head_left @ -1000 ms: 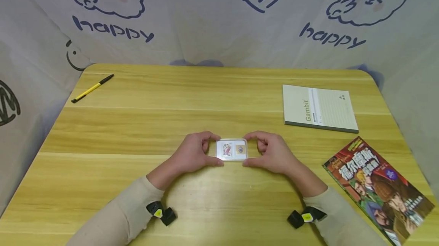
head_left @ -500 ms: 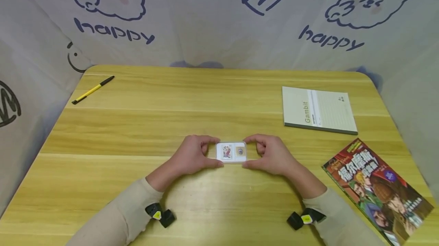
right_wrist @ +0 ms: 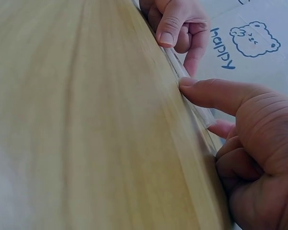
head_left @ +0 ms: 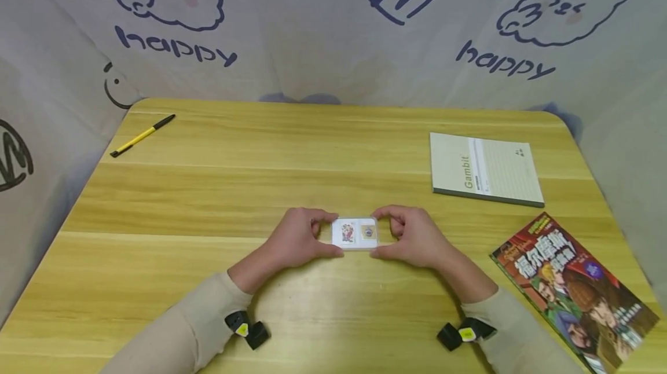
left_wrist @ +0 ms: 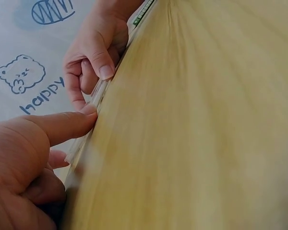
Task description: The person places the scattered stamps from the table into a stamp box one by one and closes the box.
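A small flat clear plastic case [head_left: 358,234] with a white insert lies level at the front middle of the table. Two small stamp-like pictures show inside it, a red one on the left and a tan one on the right. My left hand [head_left: 297,241] pinches its left end between thumb and forefinger, at the near and far edges. At the other end, my right hand [head_left: 417,239] pinches it in the same way. From the left wrist view, the case [left_wrist: 101,90] appears edge-on, close to the tabletop; whether it touches is unclear. Both hands' remaining fingers are curled in.
A yellow and black pen [head_left: 142,135] lies at the far left of the wooden table [head_left: 260,148]. To the right are a Gambit notebook [head_left: 487,168] and, nearer, a colourful comic-style book [head_left: 573,293]. A white cloth [head_left: 312,26] with drawings hangs behind.
Both hands and the case have shifted slightly right, and the whole view has moved a little. The bright rim seen around the case earlier is less visible. Both grips stay the same.
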A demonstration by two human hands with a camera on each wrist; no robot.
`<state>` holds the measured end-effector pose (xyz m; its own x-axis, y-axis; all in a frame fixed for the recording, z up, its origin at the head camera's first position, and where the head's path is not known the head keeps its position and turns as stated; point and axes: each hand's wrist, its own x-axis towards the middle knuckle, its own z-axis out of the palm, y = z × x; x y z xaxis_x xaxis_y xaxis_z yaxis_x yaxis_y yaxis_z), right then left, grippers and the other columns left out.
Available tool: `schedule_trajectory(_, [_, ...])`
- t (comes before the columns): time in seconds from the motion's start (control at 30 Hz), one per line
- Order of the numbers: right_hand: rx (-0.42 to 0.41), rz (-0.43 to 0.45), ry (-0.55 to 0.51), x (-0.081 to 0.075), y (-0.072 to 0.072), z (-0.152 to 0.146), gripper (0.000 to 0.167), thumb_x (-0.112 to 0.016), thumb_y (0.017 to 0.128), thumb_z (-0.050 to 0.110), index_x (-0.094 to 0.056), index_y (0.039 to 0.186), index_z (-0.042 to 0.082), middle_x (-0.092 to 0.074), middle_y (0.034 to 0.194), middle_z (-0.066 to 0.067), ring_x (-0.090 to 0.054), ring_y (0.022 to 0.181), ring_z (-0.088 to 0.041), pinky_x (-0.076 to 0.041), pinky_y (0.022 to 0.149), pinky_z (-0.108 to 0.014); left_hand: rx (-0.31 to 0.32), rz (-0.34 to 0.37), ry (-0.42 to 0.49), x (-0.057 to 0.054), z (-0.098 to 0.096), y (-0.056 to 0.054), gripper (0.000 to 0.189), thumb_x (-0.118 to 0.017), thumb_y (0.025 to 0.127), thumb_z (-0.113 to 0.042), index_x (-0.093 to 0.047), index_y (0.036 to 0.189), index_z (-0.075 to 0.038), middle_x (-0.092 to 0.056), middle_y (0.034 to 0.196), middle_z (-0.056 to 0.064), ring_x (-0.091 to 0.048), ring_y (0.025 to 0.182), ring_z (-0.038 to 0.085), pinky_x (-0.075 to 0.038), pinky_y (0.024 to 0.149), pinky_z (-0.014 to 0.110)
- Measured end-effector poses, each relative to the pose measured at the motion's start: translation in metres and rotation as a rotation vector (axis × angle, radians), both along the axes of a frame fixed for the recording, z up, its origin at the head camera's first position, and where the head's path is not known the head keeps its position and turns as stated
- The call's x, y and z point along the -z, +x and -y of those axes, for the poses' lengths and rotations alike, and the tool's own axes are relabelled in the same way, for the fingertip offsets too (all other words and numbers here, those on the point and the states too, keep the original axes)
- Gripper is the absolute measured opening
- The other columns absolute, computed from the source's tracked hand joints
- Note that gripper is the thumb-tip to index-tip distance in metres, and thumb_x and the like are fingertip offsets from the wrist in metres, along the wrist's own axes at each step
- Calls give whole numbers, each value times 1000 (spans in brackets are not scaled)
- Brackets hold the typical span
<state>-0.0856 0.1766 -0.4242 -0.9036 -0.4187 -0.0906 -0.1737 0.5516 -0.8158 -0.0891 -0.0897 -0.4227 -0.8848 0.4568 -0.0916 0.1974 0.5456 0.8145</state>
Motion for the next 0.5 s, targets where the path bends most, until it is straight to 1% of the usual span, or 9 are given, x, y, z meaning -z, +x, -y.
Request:
schedule_trajectory(0.17, [5, -5, -38, 1, 0, -2, 60, -96, 66, 24, -69, 119, 11, -32, 59, 7, -30, 54, -10, -41, 67, -31, 1, -7, -5, 1, 1, -1, 65, -95, 67, -26, -70, 121, 0, -44, 58, -2, -36, 51, 8, -30, 49, 24])
schedule_trajectory(0.3, [11, -8, -29, 1, 1, -2, 58, -96, 66, 23, -71, 118, 11, -31, 57, 7, -29, 53, -9, -39, 64, -30, -3, -8, -4, 2, 0, -1, 65, -96, 67, -27, -70, 121, -1, -44, 59, -2, -37, 52, 8, -30, 49, 24])
schedule_trajectory(0.4, [37, -3, -6, 0, 1, 0, 58, -96, 65, 24, -73, 116, 10, -31, 55, 7, -28, 52, -10, -36, 59, -28, -11, -2, -2, 2, 0, -1, 65, -96, 66, -26, -70, 120, -1, -45, 59, -2, -37, 52, 9, -31, 49, 25])
schedule_trajectory(0.5, [82, 34, 12, -1, 1, 2, 59, -97, 63, 25, -75, 115, 10, -33, 54, 5, -29, 51, -11, -32, 54, -27, -23, 17, 1, 1, -1, -2, 66, -96, 65, -26, -70, 120, -1, -45, 59, -1, -37, 52, 9, -31, 49, 25])
